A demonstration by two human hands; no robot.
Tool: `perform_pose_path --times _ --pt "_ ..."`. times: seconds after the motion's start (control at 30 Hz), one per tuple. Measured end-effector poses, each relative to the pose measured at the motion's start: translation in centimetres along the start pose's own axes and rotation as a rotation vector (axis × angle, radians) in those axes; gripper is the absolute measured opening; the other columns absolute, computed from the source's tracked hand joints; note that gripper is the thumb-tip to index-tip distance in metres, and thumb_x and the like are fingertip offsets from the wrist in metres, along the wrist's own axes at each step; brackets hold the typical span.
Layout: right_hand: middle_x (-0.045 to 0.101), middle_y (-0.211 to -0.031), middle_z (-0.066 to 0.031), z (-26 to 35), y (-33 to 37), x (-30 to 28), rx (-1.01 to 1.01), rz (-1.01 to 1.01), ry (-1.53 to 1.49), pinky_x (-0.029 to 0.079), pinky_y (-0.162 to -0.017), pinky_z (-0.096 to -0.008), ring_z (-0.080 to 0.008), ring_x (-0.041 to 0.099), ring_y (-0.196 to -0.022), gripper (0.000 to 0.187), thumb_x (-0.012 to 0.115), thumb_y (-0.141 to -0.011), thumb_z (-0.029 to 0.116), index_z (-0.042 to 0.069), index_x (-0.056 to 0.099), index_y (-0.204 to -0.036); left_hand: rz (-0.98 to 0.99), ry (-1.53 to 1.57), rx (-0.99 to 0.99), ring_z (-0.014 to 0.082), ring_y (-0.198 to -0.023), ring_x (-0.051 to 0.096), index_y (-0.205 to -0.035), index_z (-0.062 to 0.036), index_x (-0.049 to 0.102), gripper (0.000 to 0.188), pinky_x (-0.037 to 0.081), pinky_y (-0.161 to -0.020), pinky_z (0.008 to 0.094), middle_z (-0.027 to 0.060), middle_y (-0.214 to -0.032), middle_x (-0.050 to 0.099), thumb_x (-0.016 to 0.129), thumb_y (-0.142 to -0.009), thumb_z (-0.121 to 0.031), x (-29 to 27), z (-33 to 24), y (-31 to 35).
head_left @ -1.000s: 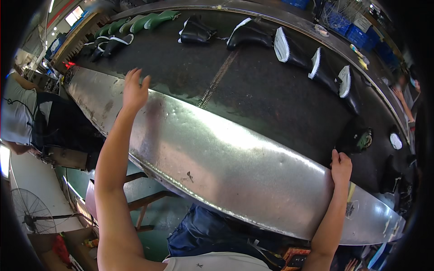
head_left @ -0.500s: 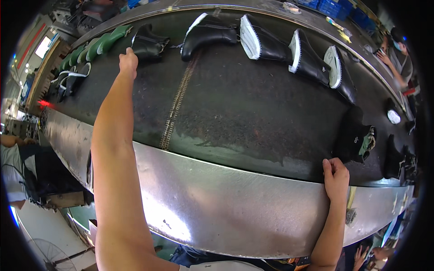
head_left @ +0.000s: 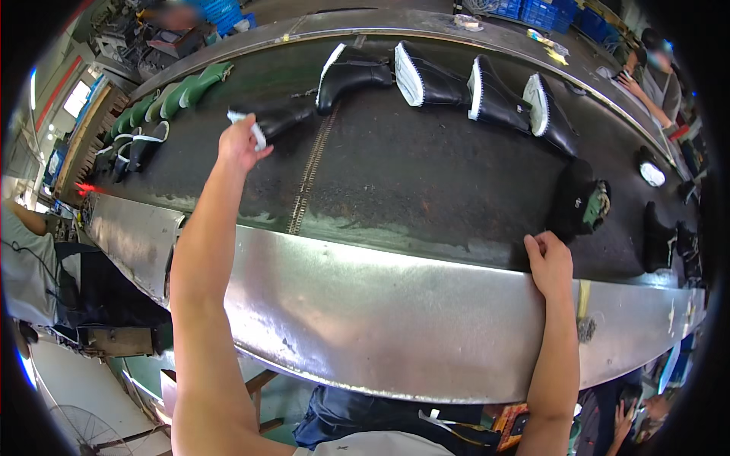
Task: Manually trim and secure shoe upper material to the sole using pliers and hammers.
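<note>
My left hand [head_left: 245, 144] is closed on a black boot [head_left: 285, 120] at its white-edged sole. The boot lies on its side on the dark conveyor belt [head_left: 395, 178], shaft pointing right; my fingers hide part of the sole. My right hand [head_left: 550, 262] rests at the belt's near edge, fingers loosely curled with nothing visible in them. Just beyond it is a dark boot [head_left: 574, 199] with a green lining showing at its opening. Past my left hand, several black boots with white soles, one of them a boot [head_left: 353, 80] beside the belt seam, lie along the far side.
Several green boots [head_left: 190, 91] and black-and-white shoes [head_left: 141, 148] lie at the far left. A metal ledge [head_left: 395, 319] runs along the near side. More dark boots [head_left: 660, 239] are at the right. A co-worker [head_left: 654, 83] stands across the belt; blue crates [head_left: 544, 14] are behind.
My left hand has come nearer and right, and the black boot has turned so its white sole faces my hand. My right hand stays at the belt edge. The view has shifted slightly.
</note>
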State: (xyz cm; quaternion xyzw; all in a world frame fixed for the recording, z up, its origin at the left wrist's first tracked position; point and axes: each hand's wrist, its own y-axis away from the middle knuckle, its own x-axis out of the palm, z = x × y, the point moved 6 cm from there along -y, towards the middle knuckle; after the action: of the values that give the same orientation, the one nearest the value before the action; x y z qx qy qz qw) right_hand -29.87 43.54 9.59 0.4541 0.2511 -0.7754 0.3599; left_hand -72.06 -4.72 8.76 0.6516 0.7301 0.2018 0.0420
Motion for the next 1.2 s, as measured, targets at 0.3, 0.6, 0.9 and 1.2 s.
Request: perform_pose_path --times 0.3,0.6,0.9,1.2 --pt "0.073 -0.089 -0.0191 -0.1 0.4 0.2 -0.048 -0.079 -0.068 0.053 -0.080 -0.0449 -0.0369 0.070 -0.089 0.037 0.065 -0.094 0.038 0.001 0.071 -0.094 0.627 -0.374 0.544 0.0182 -0.108 0.063 -0.124 -0.0043 0.061 0.028 0.054 -0.091 0.0331 0.0119 -0.121 0.064 0.064 -0.101 -0.020 0.2 6.9 34.9" --pt "0.071 -0.108 -0.0190 -0.5 6.6 -0.9 -0.283 -0.362 -0.145 0.050 -0.093 -0.0454 -0.0373 0.064 -0.106 0.043 0.071 -0.091 0.029 -0.001 0.061 -0.120 0.166 -1.583 0.642 0.0495 -0.128 0.055 -0.156 0.0007 0.031 0.112 0.047 -0.105 0.0472 0.0294 -0.155 0.039 0.091 -0.067 -0.031 -3.5 2.9 41.5" --pt "0.058 -0.127 -0.0214 -2.1 36.3 -3.4 -0.575 -0.097 -0.237 0.041 -0.106 -0.0495 -0.0411 0.054 -0.118 0.054 0.079 -0.083 0.029 0.000 0.057 -0.124 0.411 -1.115 0.585 0.0286 -0.127 0.061 -0.152 0.0080 0.037 0.102 0.044 -0.109 0.0350 0.0246 -0.139 0.060 0.091 -0.073 -0.027 -9.6 4.2 36.8" --pt "0.065 -0.111 -0.0190 -10.4 59.1 1.2 -0.179 0.700 0.037 0.054 -0.090 -0.0454 -0.0384 0.066 -0.104 0.060 0.079 -0.082 0.045 0.004 0.062 -0.123 0.869 -0.451 0.339 0.0223 -0.136 0.049 -0.159 0.0034 0.025 0.108 0.036 -0.115 0.0374 0.0171 -0.149 0.051 0.090 -0.075 -0.011 -11.5 20.9 61.7"
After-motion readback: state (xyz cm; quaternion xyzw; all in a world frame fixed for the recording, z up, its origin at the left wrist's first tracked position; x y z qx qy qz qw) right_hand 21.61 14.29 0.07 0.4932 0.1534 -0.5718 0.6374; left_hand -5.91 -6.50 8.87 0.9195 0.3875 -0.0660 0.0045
